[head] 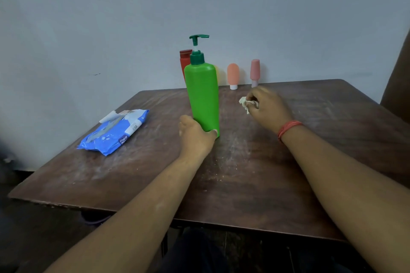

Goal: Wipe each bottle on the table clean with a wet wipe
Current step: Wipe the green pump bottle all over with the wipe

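A tall, glossy green plastic pump bottle (203, 97) stands upright near the middle of the scuffed brown wooden table (255, 173), nozzle pointing right. The left hand (195, 134) grips its base. The right hand (267, 107) pinches a crumpled white wet wipe (245, 103) just beside it.

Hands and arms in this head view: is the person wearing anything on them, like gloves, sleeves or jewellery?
Both forearms are bare, with no sleeves in view and no gloves. The left hand has nothing on it or on its wrist. The right hand has a band of thin red-orange threads wound round the wrist. No rings or watch can be made out.
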The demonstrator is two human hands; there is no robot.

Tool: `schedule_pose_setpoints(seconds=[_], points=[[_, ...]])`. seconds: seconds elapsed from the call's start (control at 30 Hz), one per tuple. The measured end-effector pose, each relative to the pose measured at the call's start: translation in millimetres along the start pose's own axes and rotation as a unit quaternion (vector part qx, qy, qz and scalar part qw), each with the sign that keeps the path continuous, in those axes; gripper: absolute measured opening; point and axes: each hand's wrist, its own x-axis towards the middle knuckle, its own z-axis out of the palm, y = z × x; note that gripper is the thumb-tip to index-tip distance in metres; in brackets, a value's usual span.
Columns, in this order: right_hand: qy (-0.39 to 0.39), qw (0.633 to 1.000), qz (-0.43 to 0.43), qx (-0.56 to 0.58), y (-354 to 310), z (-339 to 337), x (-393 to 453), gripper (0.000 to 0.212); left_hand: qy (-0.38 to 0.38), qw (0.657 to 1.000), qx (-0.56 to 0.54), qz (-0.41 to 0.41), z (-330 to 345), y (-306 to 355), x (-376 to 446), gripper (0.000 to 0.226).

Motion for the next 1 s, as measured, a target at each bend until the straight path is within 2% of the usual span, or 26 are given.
schedule_pose_setpoints(seconds=[0.27, 0.43, 0.6, 0.77, 1.0], points=[[0.032, 0.999, 0.025, -0.007, 18, -7, 4, 0.005, -0.028, 0.999, 0.02, 0.016, 38, 21, 29, 0.064], [0.129, 0.988, 0.089, 0.011, 42, -22, 5, 0.003, -0.051, 0.997, 0.023, 0.045, 85, 53, 50, 0.071], [0.237, 0.948, 0.201, 0.069, 86, -45, 22, 0.005, -0.075, 0.994, 0.026, 0.071, 145, 93, 73, 0.074], [0.227, 0.947, 0.224, 0.048, 141, -56, 31, 0.013, -0.079, 0.991, 0.036, 0.101, 201, 119, 100, 0.072], [0.25, 0.935, 0.248, 0.048, 194, -44, 39, 0.012, -0.078, 0.991, 0.046, 0.101, 266, 143, 142, 0.069]])
